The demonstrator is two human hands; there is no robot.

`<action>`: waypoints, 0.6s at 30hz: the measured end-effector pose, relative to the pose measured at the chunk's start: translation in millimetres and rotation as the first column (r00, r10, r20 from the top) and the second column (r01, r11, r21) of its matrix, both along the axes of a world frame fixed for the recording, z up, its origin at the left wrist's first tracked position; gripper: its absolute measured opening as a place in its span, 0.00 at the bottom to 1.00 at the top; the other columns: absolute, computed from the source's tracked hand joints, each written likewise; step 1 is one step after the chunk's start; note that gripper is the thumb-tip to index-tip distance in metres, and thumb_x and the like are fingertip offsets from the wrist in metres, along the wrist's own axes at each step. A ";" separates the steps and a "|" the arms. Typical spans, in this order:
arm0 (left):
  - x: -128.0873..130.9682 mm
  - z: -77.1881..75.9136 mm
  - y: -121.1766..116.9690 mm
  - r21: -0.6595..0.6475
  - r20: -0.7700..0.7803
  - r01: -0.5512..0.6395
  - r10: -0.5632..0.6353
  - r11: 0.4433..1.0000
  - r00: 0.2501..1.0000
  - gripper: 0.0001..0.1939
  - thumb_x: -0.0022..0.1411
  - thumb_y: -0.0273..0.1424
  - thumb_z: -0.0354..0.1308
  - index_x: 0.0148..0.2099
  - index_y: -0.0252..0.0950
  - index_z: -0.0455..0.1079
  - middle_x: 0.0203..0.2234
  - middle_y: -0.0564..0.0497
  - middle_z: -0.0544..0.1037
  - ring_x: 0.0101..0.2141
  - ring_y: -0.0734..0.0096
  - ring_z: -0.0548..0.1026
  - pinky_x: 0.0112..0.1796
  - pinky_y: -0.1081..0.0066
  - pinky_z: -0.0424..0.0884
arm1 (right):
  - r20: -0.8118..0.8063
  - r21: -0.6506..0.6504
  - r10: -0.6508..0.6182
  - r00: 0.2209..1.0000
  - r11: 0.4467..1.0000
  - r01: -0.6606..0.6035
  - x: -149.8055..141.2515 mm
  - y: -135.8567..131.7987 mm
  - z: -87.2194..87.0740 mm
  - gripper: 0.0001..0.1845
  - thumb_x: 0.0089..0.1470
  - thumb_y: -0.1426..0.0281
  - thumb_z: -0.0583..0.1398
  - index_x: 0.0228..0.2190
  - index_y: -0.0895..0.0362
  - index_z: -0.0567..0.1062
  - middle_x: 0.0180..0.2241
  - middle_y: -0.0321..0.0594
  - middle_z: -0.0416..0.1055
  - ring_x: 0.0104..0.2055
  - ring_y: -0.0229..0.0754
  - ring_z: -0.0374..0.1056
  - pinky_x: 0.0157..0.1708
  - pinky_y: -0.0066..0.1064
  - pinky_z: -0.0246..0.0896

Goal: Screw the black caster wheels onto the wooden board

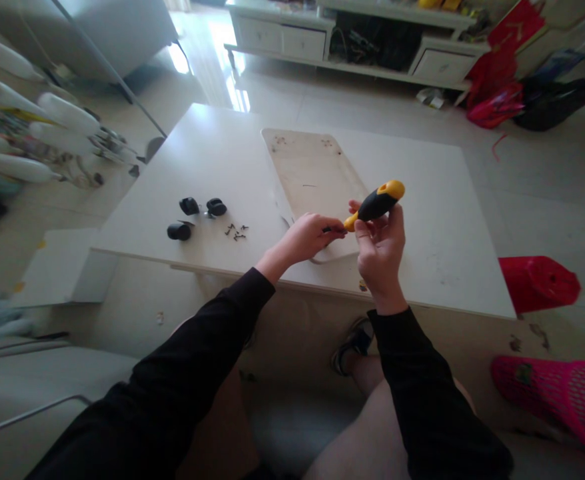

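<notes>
In my right hand (382, 257) is a yellow and black screwdriver (376, 203), its handle tilted up to the right. My left hand (308, 237) pinches at the dark front end of the screwdriver; whether a small screw is also between those fingers I cannot tell. Beneath both hands lies a beige rounded panel (312, 163), with small marks or holes near its far corners. Three black casters (216, 207) stand on the white table (412, 267) to the left. Several small dark screws (236, 232) lie loose between the casters and my left hand.
A red bin or stool (540, 283) is beside the table's right end, and a pink mesh basket (562, 393) is nearer me. A white cabinet (277, 37) stands beyond. White padded rods (67, 113) are at left, a white box (67, 267) below them.
</notes>
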State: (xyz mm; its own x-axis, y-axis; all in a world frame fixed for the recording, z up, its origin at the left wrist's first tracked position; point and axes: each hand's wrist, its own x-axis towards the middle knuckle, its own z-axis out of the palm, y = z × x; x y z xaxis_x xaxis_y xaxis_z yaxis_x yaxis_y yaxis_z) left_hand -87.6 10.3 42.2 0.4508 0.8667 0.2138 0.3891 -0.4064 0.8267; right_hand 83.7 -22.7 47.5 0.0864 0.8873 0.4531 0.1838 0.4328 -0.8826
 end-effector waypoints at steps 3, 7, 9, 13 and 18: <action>2.1 2.6 -0.5 -0.011 -0.021 -0.024 0.024 1.000 0.999 0.08 0.69 0.28 0.63 0.44 0.37 0.85 0.35 0.48 0.88 0.34 0.69 0.82 0.41 0.71 0.73 | -0.021 0.028 -0.062 0.998 0.998 0.062 -0.9 2.0 0.3 0.25 0.61 0.62 0.67 0.57 0.45 0.70 0.54 0.40 0.80 0.53 0.44 0.80 0.50 0.42 0.82; 3.3 5.2 -1.8 -0.026 -0.042 -0.049 0.048 0.998 0.998 0.08 0.69 0.28 0.63 0.43 0.38 0.85 0.34 0.48 0.87 0.34 0.68 0.82 0.41 0.70 0.74 | -0.038 0.056 -0.164 0.986 0.985 0.166 -1.6 6.4 0.8 0.28 0.55 0.57 0.72 0.55 0.44 0.72 0.48 0.36 0.76 0.47 0.41 0.78 0.43 0.36 0.83; 3.5 5.0 -1.6 -0.025 -0.043 -0.061 0.060 0.998 0.997 0.08 0.68 0.29 0.63 0.42 0.38 0.85 0.33 0.49 0.87 0.34 0.68 0.81 0.40 0.69 0.74 | -0.036 0.068 -0.183 0.982 0.980 0.185 -1.8 7.5 1.2 0.27 0.55 0.55 0.72 0.53 0.44 0.73 0.44 0.34 0.75 0.45 0.40 0.78 0.42 0.35 0.83; 4.1 4.0 -0.6 -0.035 -0.042 -0.096 0.095 0.995 0.995 0.05 0.66 0.28 0.66 0.40 0.37 0.83 0.32 0.50 0.86 0.33 0.69 0.80 0.39 0.70 0.73 | -0.026 0.061 -0.163 0.986 0.985 0.164 -3.2 6.7 2.1 0.25 0.61 0.55 0.68 0.57 0.44 0.71 0.45 0.36 0.77 0.45 0.42 0.80 0.46 0.40 0.83; 5.7 5.7 -1.5 -0.051 -0.025 -0.114 0.113 0.992 0.993 0.02 0.65 0.28 0.66 0.38 0.36 0.80 0.31 0.51 0.85 0.31 0.71 0.78 0.37 0.71 0.72 | -0.051 0.075 -0.104 0.993 0.991 0.107 -6.5 5.9 5.1 0.28 0.62 0.55 0.67 0.60 0.42 0.67 0.52 0.39 0.75 0.50 0.44 0.79 0.48 0.42 0.82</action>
State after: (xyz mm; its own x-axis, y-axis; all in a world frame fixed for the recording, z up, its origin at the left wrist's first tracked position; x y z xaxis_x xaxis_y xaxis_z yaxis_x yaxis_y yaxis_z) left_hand -81.9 8.8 47.9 0.3533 0.9221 0.1576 0.4486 -0.3148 0.8364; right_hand 77.2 -16.8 52.6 0.2005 0.8344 0.5134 0.1915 0.4806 -0.8558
